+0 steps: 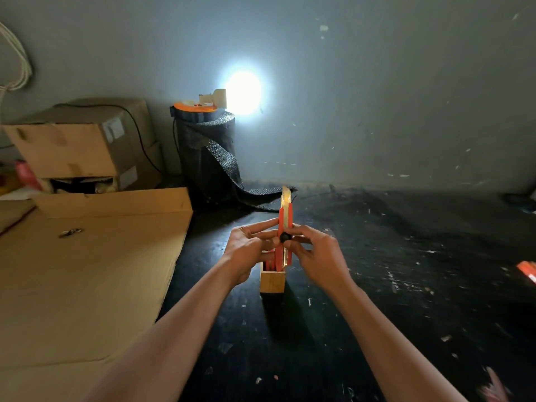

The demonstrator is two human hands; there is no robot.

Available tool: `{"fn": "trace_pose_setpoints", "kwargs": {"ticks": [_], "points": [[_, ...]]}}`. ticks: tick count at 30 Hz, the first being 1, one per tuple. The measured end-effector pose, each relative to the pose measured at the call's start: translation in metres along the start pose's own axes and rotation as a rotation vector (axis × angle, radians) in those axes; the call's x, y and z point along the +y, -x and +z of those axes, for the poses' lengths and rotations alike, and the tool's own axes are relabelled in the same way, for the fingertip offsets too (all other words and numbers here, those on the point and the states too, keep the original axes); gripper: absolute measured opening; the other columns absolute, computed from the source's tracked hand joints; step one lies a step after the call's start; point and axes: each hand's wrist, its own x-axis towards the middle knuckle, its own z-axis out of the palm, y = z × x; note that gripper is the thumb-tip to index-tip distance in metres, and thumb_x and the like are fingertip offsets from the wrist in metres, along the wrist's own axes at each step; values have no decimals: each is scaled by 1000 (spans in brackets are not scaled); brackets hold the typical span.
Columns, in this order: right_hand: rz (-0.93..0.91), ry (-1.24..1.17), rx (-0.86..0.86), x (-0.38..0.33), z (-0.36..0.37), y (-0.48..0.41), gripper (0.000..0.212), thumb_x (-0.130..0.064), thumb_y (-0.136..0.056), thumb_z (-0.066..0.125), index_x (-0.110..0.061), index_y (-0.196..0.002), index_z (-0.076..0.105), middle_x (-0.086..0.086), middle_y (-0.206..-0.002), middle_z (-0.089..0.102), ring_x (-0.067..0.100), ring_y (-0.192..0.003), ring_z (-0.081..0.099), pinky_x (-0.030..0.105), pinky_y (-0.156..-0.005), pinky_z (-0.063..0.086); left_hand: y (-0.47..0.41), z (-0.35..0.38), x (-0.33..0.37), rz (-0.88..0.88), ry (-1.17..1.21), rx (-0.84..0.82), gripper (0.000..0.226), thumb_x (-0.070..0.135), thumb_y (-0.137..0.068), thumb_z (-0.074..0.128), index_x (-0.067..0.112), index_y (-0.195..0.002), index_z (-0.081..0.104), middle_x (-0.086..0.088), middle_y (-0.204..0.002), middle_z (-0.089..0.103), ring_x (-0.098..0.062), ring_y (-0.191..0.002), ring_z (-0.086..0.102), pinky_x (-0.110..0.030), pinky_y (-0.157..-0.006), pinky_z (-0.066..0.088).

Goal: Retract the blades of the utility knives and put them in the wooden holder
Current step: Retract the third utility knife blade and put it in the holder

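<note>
An orange utility knife (285,219) stands upright in front of me, its pale blade sticking out at the top. My left hand (249,250) grips its body from the left. My right hand (316,253) holds it from the right, fingers at the black slider knob (285,237). Just below and behind the knife stands the square wooden holder (272,281) on the black table, with other orange knife handles (269,262) poking out of it, partly hidden by my left hand.
A large flat cardboard sheet (87,271) covers the table's left side. Cardboard boxes (84,146) and a black mesh roll (207,152) with a lamp on top stand at the back. Another orange object (528,271) lies at the right edge.
</note>
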Motion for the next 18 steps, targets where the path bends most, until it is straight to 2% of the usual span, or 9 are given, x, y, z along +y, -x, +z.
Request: {"fn": "trace_pose_setpoints", "kwargs": {"ticks": [3, 7, 11, 14, 18], "points": [[12, -39, -16, 2, 3, 8, 26, -18, -92, 69, -21, -118, 68, -3, -117, 73, 2, -106, 64, 4, -73, 45, 3, 0, 0, -7, -3, 5, 44, -16, -90, 62, 10, -125, 72, -14, -107, 80, -31, -98, 78, -43, -75, 65], [26, -47, -22, 1, 5, 15, 28, -15, -92, 69, -18, -120, 68, -4, -115, 74, -11, -82, 61, -3, -65, 44, 4, 0, -2, -16, -17, 21, 43, -14, -90, 63, 10, -125, 72, -12, -106, 80, -28, -96, 79, -42, -75, 65], [12, -49, -35, 2, 9, 23, 30, -11, -92, 69, -20, -121, 68, -6, -113, 73, -18, -78, 59, -3, -68, 43, 4, 0, 1, 2, -24, 51, 40, -11, -91, 65, 13, -122, 72, -9, -102, 82, -21, -88, 80, -32, -65, 64], [5, -53, -27, 2, 11, 27, 33, -10, -93, 68, -20, -124, 67, -6, -114, 73, -19, -81, 57, -4, -70, 43, 5, 1, 2, 23, -48, 67, 39, -10, -91, 66, 13, -122, 72, -5, -96, 82, -17, -83, 81, -26, -60, 62], [-26, -58, 12, -2, 9, 27, 38, -8, -93, 68, -21, -128, 64, -9, -118, 69, -16, -90, 61, -3, -73, 43, 5, 1, 3, 52, -50, 70, 40, -9, -91, 66, 12, -125, 71, -8, -101, 82, -20, -87, 80, -31, -65, 64]]}}
